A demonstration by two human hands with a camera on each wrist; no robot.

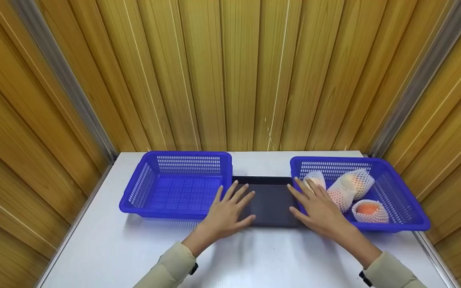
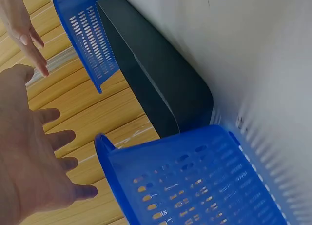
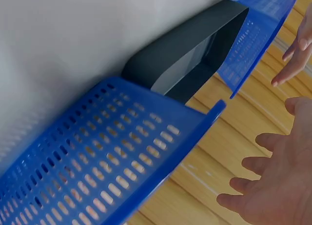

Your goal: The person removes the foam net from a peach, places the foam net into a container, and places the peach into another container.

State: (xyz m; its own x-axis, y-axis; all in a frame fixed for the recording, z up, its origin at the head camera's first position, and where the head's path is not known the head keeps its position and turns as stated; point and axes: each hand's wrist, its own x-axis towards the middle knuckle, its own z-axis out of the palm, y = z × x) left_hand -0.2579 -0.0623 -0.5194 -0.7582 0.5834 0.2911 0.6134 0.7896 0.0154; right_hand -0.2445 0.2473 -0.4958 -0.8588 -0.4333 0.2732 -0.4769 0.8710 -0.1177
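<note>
My left hand [image 1: 227,214], fingers spread and holding nothing, hovers by the near right corner of the left blue basket [image 1: 134,210] and the left side of a dark shallow tray [image 1: 269,204]. In the left wrist view the same hand [image 2: 36,156] is apart from the basket wall [image 2: 195,176]. My right hand [image 1: 320,212] is likewise spread and holds nothing, over the left edge of the right blue basket [image 1: 408,200]. Inside that basket lie several round fruits in white foam nets, among them an orange-red one [image 1: 368,210]. The right hand partly hides one netted fruit [image 1: 315,178].
The tray stands between the two baskets on a white table [image 1: 254,260]. Wood-patterned panels [image 1: 238,80] rise behind and at both sides, with grey metal posts [image 1: 66,76] in the corners. The left basket shows only its slatted bottom.
</note>
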